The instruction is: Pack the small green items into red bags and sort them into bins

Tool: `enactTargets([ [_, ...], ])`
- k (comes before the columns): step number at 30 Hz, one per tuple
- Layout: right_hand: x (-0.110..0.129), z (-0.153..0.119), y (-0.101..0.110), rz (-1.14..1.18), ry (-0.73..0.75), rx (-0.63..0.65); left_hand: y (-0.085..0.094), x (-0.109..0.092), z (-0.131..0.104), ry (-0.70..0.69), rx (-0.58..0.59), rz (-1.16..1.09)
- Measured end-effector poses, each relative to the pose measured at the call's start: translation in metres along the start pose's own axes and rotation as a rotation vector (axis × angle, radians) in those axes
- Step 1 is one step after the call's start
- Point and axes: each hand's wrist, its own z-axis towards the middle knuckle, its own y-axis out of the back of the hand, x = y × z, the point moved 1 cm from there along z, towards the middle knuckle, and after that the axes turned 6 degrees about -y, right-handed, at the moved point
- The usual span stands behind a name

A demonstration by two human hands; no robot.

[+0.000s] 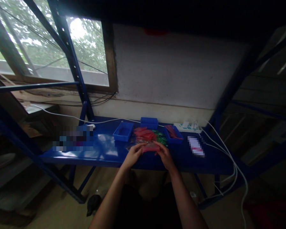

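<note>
While left hand (134,155) and right hand (165,155) pinch pink packet (150,148), seemingly slick film, loosened fingertips could drop it.

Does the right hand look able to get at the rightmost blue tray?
Likely yes: the blue tray sits ahead and right of the right hand with nothing visible between, though that hand holds a pink packet.
</note>
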Motion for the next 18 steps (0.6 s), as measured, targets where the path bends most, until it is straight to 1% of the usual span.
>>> enactTargets([
  [4, 0.001, 0.0, 0.001, 0.002, 0.037, 0.003, 0.002, -0.001, 0.0, -0.017, -0.014, 0.033],
  [8, 0.003, -0.001, 0.001, 0.017, 0.04, -0.002, 0.0, 0.0, 0.001, 0.026, -0.063, 0.001],
  [12, 0.002, 0.0, 0.0, 0.041, 0.004, 0.0, -0.005, 0.007, 0.005, 0.068, -0.031, -0.085],
  [14, -0.001, 0.001, 0.0, 0.047, 0.005, -0.024, -0.007, 0.009, 0.01, 0.086, -0.029, -0.127],
  [18, -0.009, 0.006, 0.001, 0.072, 0.012, -0.125, -0.009, 0.01, 0.022, 0.11, -0.123, -0.188],
])
